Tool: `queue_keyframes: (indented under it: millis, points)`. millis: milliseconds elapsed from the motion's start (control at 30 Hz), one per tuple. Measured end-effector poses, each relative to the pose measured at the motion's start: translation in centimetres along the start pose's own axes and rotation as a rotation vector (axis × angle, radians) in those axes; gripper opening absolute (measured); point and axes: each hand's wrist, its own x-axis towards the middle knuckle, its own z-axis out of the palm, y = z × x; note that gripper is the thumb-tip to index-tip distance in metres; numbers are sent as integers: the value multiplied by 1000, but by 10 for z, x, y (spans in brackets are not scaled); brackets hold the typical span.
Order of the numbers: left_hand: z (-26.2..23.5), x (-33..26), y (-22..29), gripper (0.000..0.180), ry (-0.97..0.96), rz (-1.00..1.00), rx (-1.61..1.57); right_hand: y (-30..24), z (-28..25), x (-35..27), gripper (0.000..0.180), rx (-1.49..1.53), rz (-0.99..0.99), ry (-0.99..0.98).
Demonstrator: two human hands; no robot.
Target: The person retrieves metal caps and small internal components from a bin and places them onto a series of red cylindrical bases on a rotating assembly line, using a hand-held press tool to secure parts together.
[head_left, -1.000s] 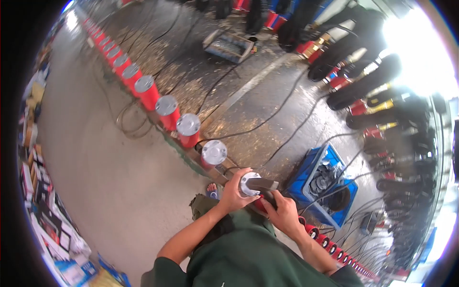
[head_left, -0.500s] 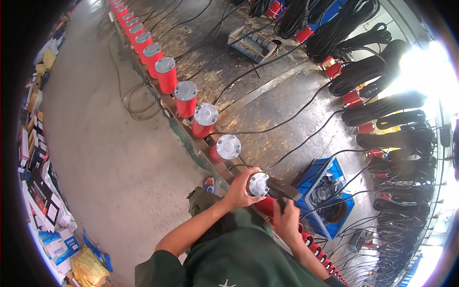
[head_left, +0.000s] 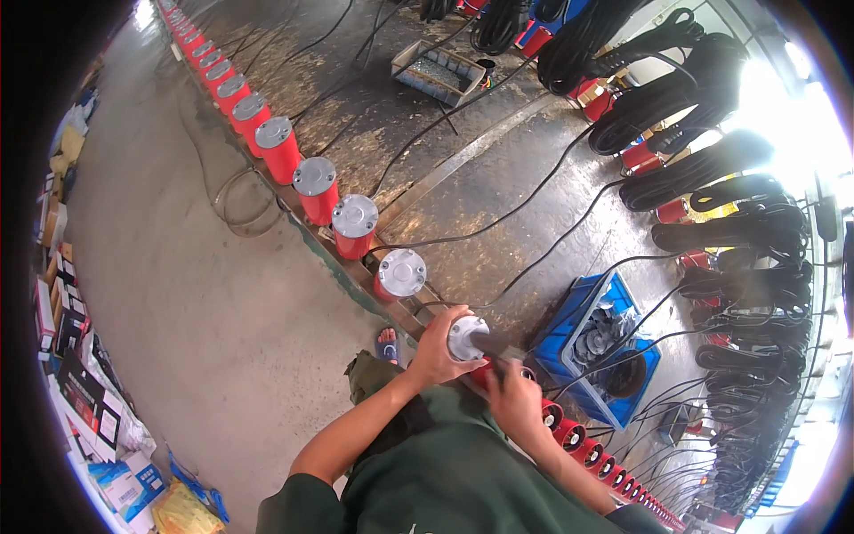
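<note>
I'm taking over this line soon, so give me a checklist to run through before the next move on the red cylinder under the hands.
1. Left hand steadies the grey cap: ok, it cups the cap's edge.
2. Right hand is at the red cylinder: ok, just beside the cap, blurred.
3. Tool in the right hand: cannot tell, too blurred.
4. Cap seated flat: cannot tell, the fingers cover its rim.
5. Blue crate of parts within reach: ok, beside the right hand.
6. Neighbouring capped cylinder is apart from the hands: ok.
</note>
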Motion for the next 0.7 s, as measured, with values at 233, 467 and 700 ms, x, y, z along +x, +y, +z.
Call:
queue_keyframes:
  millis: [233, 467, 700]
  points:
    - [-4, 0, 5, 89, -12, -18, -20, -26, -45, 16, 24, 273, 5, -58]
    - [5, 10, 5, 87, -80, -21, -42, 17, -1, 2, 30, 179, 147, -278]
    - [6, 12, 31, 82, -138, -37, 85, 80, -50, -11, 33, 783, 484, 154]
